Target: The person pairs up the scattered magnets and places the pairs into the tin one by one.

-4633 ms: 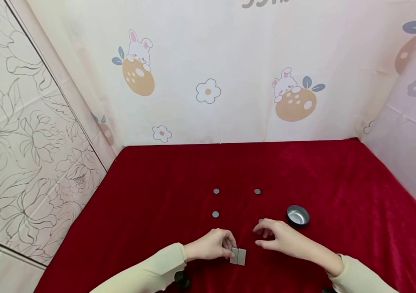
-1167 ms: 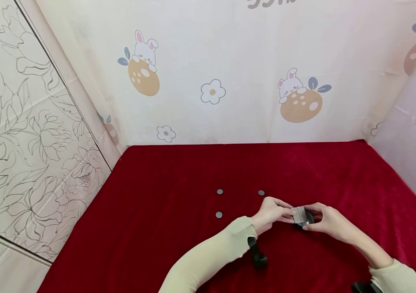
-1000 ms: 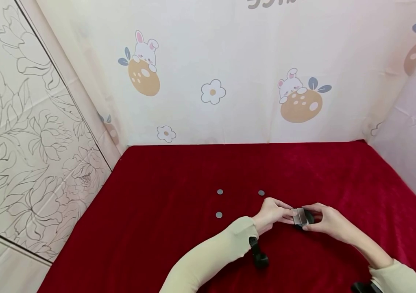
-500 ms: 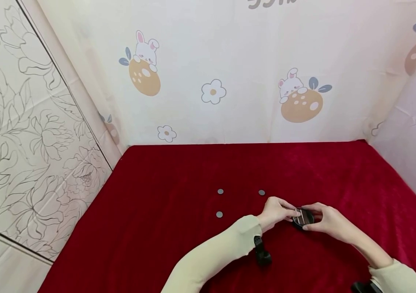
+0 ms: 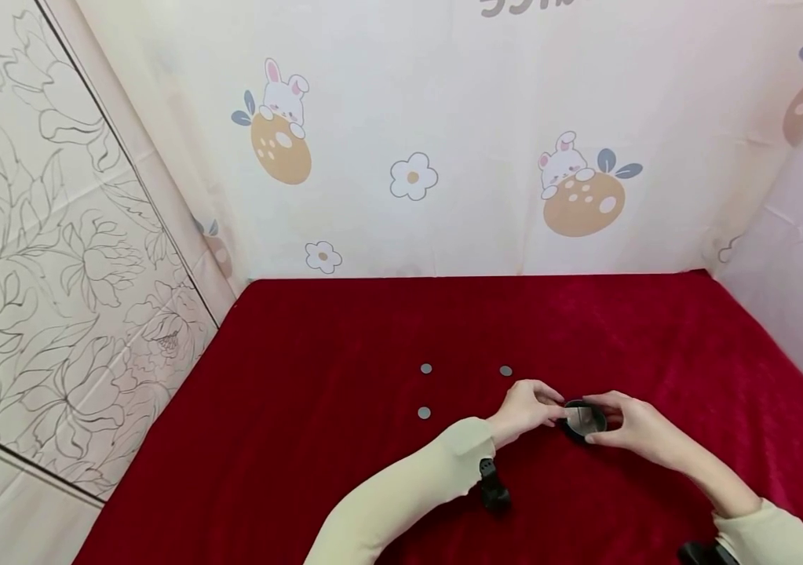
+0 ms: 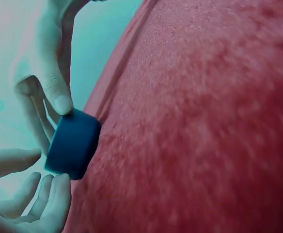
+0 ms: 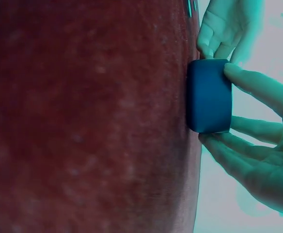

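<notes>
Holding a small round tin (image 5: 584, 420) between both my hands, on the red cloth (image 5: 344, 439). Item: shallow dark tin, round, with no long axis to speak of; open mouth facing up, pale metal showing inside. What is lying in it I cannot tell. It is sitting flat on the cloth, upright.

Position: the tin is lying just right of my left hand (image 5: 530, 410) and just left of my right hand (image 5: 637, 430); both are equally near, touching it from opposite sides.

Left hand: fingertips are meeting the tin's near-left rim, fingers curled round it. Right hand: thumb and fingers (image 7: 250, 85) are pinching the wall, one above and the others below in the right wrist view.

Also present: three small grey discs (image 5: 426, 369) are lying beyond and to the left of my left hand, well apart from the tin.
</notes>
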`<state>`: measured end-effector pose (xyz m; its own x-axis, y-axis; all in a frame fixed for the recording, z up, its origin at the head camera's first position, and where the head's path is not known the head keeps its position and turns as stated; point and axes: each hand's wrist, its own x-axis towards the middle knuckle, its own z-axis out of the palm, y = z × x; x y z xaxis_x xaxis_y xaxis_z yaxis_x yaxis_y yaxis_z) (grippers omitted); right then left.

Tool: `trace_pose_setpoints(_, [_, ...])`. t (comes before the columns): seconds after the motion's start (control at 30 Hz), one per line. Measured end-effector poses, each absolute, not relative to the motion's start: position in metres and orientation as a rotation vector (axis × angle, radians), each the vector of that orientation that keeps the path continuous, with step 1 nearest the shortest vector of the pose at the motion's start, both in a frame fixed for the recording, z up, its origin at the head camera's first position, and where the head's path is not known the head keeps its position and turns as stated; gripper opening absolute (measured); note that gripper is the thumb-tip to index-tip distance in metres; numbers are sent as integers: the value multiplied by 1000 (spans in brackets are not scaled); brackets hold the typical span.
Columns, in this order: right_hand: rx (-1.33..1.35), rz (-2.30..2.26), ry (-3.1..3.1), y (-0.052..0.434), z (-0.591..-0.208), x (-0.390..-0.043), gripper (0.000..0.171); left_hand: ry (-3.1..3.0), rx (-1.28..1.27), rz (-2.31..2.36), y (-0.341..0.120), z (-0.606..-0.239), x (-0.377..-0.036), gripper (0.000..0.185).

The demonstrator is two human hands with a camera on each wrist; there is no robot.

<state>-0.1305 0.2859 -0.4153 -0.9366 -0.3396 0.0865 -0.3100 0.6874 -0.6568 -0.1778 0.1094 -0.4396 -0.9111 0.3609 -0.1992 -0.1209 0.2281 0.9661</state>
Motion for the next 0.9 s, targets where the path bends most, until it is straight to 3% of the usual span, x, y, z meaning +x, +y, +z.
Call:
trace_pose_setpoints(0.33, [-666,-852,3079,276,-404,-132,46,2310,486,1441,78,-429,-182,12])
trace_pose_setpoints(0.9, [-778,-962,3003,249,-400,-136,37,2388,692,1291,19,-422,-188,12])
